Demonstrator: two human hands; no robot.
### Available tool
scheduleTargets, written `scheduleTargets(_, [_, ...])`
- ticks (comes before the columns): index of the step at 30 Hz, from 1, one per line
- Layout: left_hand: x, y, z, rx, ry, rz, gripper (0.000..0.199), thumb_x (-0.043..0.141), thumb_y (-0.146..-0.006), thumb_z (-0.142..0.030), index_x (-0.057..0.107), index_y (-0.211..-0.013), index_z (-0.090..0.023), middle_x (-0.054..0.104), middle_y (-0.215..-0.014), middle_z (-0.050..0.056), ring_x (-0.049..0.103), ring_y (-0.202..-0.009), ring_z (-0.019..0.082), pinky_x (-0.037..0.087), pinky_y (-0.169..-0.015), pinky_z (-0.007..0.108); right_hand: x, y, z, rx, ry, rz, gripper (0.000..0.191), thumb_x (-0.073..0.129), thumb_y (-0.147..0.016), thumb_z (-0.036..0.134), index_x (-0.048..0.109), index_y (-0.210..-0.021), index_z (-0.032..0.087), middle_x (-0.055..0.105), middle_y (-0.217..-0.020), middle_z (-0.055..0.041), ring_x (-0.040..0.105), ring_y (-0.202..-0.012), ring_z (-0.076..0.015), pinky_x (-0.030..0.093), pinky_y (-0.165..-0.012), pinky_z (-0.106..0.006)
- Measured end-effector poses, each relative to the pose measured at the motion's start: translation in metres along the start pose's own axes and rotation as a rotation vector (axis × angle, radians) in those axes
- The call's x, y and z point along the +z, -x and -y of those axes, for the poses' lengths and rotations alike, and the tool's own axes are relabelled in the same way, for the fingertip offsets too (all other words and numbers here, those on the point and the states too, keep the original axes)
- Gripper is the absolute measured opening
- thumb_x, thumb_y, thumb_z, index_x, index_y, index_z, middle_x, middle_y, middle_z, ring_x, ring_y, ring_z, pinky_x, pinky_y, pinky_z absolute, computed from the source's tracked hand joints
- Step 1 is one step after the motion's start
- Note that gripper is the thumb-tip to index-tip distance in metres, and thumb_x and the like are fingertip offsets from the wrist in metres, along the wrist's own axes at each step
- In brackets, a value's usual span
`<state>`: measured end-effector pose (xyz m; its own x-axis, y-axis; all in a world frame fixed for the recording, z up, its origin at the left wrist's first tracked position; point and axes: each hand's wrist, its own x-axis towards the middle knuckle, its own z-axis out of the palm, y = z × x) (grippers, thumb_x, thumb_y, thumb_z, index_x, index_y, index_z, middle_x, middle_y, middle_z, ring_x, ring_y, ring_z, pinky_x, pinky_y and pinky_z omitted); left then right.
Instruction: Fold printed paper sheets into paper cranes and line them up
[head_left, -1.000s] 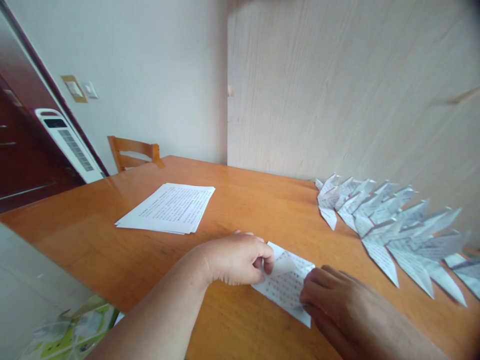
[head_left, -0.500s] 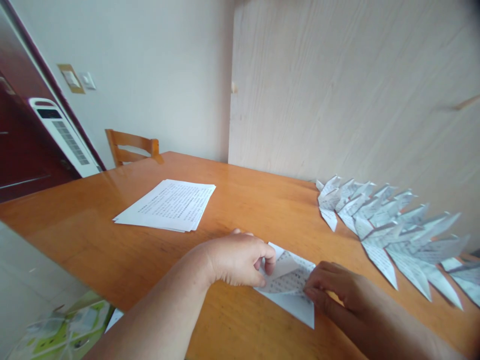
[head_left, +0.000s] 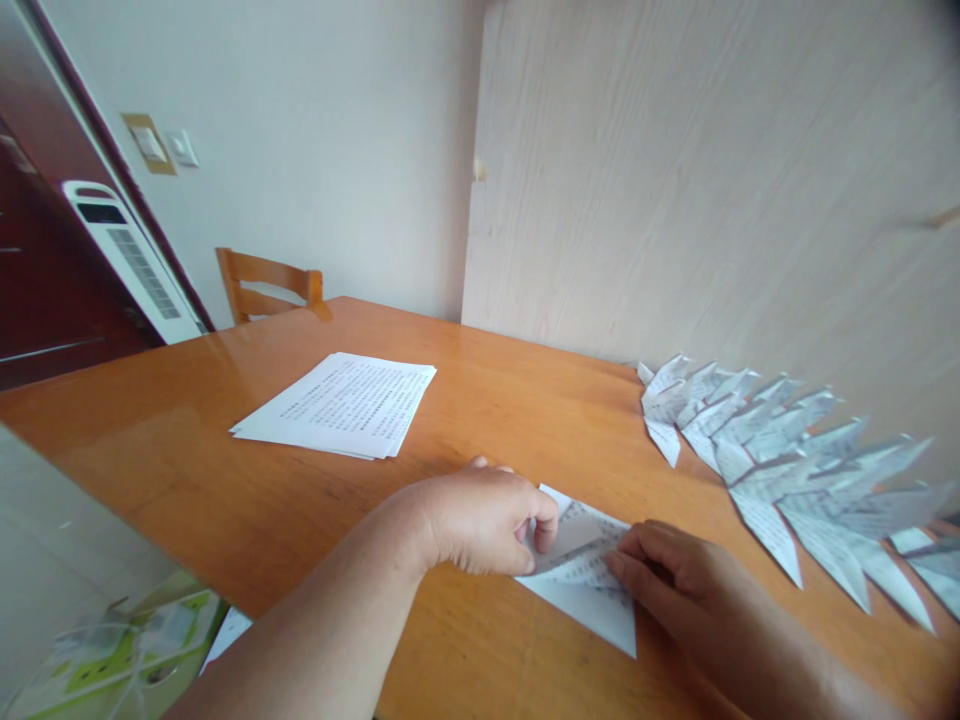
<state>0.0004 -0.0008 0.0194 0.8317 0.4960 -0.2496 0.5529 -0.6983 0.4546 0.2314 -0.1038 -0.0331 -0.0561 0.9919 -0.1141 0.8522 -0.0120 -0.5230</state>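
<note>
A partly folded sheet of printed paper (head_left: 581,590) lies on the wooden table, with a raised flap across its middle. My left hand (head_left: 487,520) grips its left side, thumb and fingers curled round the edge of the flap. At the right edge of the sheet, my right hand (head_left: 667,570) has its thumb and forefinger pinched on the paper. The fingertips of both hands partly cover the fold.
A stack of printed sheets (head_left: 337,405) lies farther back on the table (head_left: 517,380). Rows of folded paper pieces (head_left: 780,430) stand at the right. A wooden chair (head_left: 270,285) is behind the far corner, and a green-and-white package (head_left: 112,650) sits low at the left.
The flap's printed face now shows less, and the right thumb has moved slightly up along the sheet's edge. The whole view has shifted a little.
</note>
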Motion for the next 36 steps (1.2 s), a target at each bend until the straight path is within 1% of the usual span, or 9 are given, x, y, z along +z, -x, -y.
scheduleTargets(2, [0.001, 0.0, 0.0, 0.017, -0.016, -0.015, 0.015, 0.068, -0.075, -0.022, 0.068, -0.088, -0.029, 0.066, -0.084, -0.006, 0.059, -0.087, 0.017, 0.036, -0.083, 0.034, 0.0, 0.0, 0.002, 0.01, 0.008, -0.018, 0.034, 0.047, -0.097, 0.047, 0.059, -0.077, 0.024, 0.067, -0.078, -0.0001, 0.061, -0.071, -0.0173, 0.041, -0.06, -0.028])
scheduleTargets(6, [0.003, 0.002, -0.001, 0.064, -0.058, -0.063, 0.018, 0.066, -0.076, -0.019, 0.068, -0.09, -0.029, 0.063, -0.094, -0.002, 0.055, -0.098, 0.021, 0.037, -0.086, 0.034, 0.0, 0.0, 0.006, 0.027, 0.022, -0.039, 0.033, 0.047, -0.097, 0.045, 0.059, -0.076, 0.024, 0.067, -0.077, 0.0002, 0.061, -0.07, -0.017, 0.041, -0.06, -0.028])
scheduleTargets(10, [0.004, 0.005, 0.0, 0.078, -0.071, -0.098, 0.03, 0.064, -0.075, -0.019, 0.067, -0.102, -0.032, 0.059, -0.105, 0.001, 0.052, -0.105, 0.023, 0.039, -0.089, 0.035, 0.001, 0.0, 0.008, 0.04, 0.03, -0.045, 0.032, 0.048, -0.096, 0.045, 0.059, -0.074, 0.024, 0.067, -0.075, 0.0004, 0.061, -0.069, -0.0171, 0.04, -0.059, -0.029])
scheduleTargets(13, [0.006, 0.004, 0.001, 0.117, -0.071, -0.106, 0.043, 0.064, -0.075, -0.018, 0.065, -0.115, -0.035, 0.058, -0.115, 0.002, 0.05, -0.11, 0.024, 0.038, -0.092, 0.036, 0.001, 0.002, 0.009, 0.042, 0.029, -0.053, 0.031, 0.048, -0.096, 0.044, 0.059, -0.076, 0.024, 0.068, -0.076, 0.0, 0.062, -0.069, -0.0177, 0.039, -0.059, -0.029])
scheduleTargets(15, [0.007, 0.003, 0.002, 0.146, -0.073, -0.11, 0.047, 0.064, -0.075, -0.017, 0.064, -0.118, -0.035, 0.058, -0.121, 0.001, 0.049, -0.113, 0.025, 0.038, -0.095, 0.037, 0.002, 0.002, 0.009, 0.047, 0.036, -0.059, 0.03, 0.048, -0.096, 0.044, 0.059, -0.076, 0.024, 0.068, -0.076, -0.0004, 0.062, -0.068, -0.0182, 0.039, -0.058, -0.03])
scheduleTargets(20, [0.01, 0.003, 0.004, 0.199, -0.068, -0.135, 0.043, 0.063, -0.074, -0.014, 0.067, -0.112, -0.035, 0.061, -0.121, -0.001, 0.048, -0.112, 0.026, 0.037, -0.095, 0.039, 0.003, 0.001, 0.012, 0.069, 0.072, -0.085, 0.028, 0.05, -0.095, 0.042, 0.057, -0.074, 0.024, 0.068, -0.076, -0.0017, 0.062, -0.068, -0.019, 0.039, -0.059, -0.03])
scheduleTargets(28, [0.01, 0.002, 0.002, 0.259, -0.061, -0.138, 0.041, 0.058, -0.075, -0.009, 0.068, -0.108, -0.031, 0.066, -0.113, -0.001, 0.049, -0.111, 0.025, 0.039, -0.096, 0.038, 0.001, 0.001, 0.019, 0.076, 0.121, -0.088, 0.026, 0.049, -0.094, 0.041, 0.055, -0.074, 0.024, 0.067, -0.077, -0.0024, 0.061, -0.069, -0.0192, 0.037, -0.06, -0.03])
scheduleTargets(32, [0.011, 0.001, 0.002, 0.277, -0.051, -0.132, 0.042, 0.059, -0.074, -0.008, 0.068, -0.109, -0.03, 0.068, -0.115, -0.001, 0.05, -0.117, 0.024, 0.039, -0.1, 0.037, 0.001, 0.0, 0.017, 0.052, 0.125, -0.115, 0.024, 0.05, -0.093, 0.036, 0.055, -0.073, 0.023, 0.066, -0.077, -0.002, 0.06, -0.069, -0.0184, 0.036, -0.061, -0.03])
scheduleTargets(36, [0.016, -0.002, -0.001, 0.272, -0.051, -0.134, 0.045, 0.059, -0.073, -0.01, 0.068, -0.112, -0.031, 0.066, -0.122, -0.001, 0.049, -0.123, 0.025, 0.037, -0.103, 0.039, -0.002, -0.002, 0.013, -0.015, 0.129, -0.152, 0.021, 0.049, -0.093, 0.031, 0.055, -0.076, 0.023, 0.065, -0.079, -0.0021, 0.059, -0.072, -0.0181, 0.037, -0.064, -0.029])
